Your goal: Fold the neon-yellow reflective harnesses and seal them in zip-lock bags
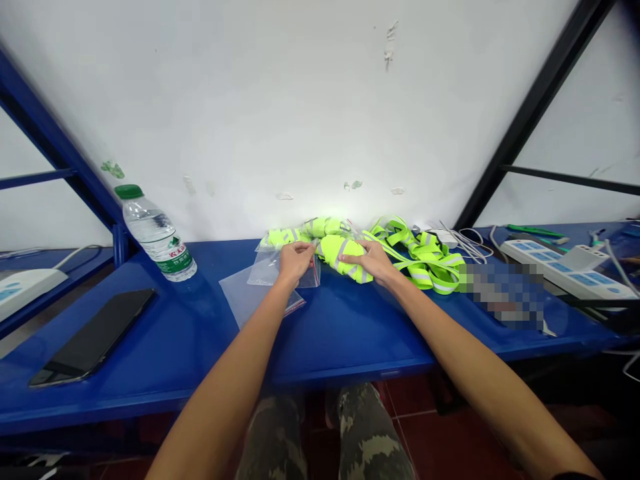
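My right hand (pixel 374 263) is wrapped round a folded bundle of fluorescent yellow reflective strap (pixel 341 255), thumb on top. My left hand (pixel 296 261) has its fingers pinched together on a clear zip bag (pixel 264 270), close to the bundle's left end. Under that bag lies another flat clear zip bag (pixel 237 293) with a red-lined edge. Behind my hands, more yellow bundles (pixel 287 236) sit against the wall, seemingly in clear bags. Right of my right hand lies a loose tangle of the same strap (pixel 435 267).
A water bottle (pixel 161 233) with a green cap stands on the blue table (pixel 200 353) at left, near a black phone (pixel 95 337). White power strips (pixel 565 267) and cables (pixel 473 245) are at right. Metal frame posts (pixel 530 113) rise at both sides.
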A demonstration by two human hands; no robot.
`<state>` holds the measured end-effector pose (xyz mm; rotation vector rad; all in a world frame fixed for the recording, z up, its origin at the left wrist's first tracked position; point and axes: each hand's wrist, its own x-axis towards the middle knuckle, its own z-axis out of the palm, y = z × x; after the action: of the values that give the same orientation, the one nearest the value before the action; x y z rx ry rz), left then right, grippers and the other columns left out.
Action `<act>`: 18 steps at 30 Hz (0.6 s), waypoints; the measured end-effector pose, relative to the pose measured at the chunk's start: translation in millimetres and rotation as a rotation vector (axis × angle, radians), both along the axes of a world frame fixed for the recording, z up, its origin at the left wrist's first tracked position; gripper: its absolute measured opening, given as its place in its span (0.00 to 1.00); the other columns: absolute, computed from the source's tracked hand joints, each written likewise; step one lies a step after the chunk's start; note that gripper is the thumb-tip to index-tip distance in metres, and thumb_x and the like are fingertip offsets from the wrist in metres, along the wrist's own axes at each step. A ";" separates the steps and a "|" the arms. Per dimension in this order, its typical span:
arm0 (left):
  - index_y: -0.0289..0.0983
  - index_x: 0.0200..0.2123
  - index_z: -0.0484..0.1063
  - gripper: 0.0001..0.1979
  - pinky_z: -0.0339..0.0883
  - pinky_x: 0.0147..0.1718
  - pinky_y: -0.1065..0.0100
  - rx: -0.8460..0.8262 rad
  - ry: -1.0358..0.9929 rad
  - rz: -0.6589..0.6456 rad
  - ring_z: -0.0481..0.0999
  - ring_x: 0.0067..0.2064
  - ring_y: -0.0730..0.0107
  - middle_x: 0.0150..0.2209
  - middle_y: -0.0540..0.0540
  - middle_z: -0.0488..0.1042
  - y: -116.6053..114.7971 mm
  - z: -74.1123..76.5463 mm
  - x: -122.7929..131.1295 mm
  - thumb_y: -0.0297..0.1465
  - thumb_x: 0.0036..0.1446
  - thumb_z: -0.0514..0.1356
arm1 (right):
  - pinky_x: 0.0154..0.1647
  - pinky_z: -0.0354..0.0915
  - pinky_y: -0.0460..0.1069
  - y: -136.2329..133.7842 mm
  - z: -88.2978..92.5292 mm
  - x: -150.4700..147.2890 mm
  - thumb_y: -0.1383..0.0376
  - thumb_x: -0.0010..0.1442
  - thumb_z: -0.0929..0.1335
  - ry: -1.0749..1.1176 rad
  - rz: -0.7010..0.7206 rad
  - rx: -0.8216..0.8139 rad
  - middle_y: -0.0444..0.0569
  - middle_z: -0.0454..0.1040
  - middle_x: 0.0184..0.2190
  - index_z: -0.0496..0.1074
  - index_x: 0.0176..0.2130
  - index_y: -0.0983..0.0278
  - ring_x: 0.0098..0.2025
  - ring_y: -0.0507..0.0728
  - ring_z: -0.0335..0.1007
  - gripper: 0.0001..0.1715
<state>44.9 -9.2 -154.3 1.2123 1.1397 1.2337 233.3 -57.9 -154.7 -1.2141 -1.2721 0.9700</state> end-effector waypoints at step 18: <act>0.34 0.29 0.77 0.08 0.65 0.24 0.71 0.076 0.161 -0.210 0.70 0.24 0.73 0.24 0.47 0.75 -3.3 4.6 -8.1 0.32 0.46 0.66 | 0.28 0.74 0.49 -5.2 4.1 13.9 0.68 0.32 0.81 0.162 0.344 -0.395 0.53 0.81 0.31 0.79 0.36 0.68 0.25 0.56 0.76 0.26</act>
<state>36.8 -12.5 -149.8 1.4714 1.0575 1.0434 247.1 -63.1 -150.6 -1.2000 -1.2157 1.5972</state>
